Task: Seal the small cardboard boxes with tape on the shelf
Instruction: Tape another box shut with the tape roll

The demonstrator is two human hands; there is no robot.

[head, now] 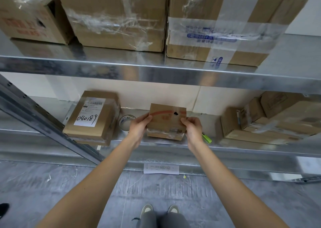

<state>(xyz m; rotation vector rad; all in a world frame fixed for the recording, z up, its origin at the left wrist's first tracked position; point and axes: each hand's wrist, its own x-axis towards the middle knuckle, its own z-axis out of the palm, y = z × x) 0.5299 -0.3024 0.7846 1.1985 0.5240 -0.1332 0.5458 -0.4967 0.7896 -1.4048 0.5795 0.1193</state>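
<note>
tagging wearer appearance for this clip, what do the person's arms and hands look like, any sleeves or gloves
Both arms are bare up to the frame edge, with no sleeves in view. The left hand and right hand wear no gloves; no watch, rings or bands show on wrists or fingers.

Storeroom racking as I see it from the head camera.
I look at a galvanised steel shelving rack [156, 74] with shiny grey decks and a slanted perforated upright [43, 116] at left, set against a plain cream wall [139, 95]. Below lies a scuffed grey concrete floor [86, 189], with a white paper label [161, 168] lying at the rack's foot.
</note>
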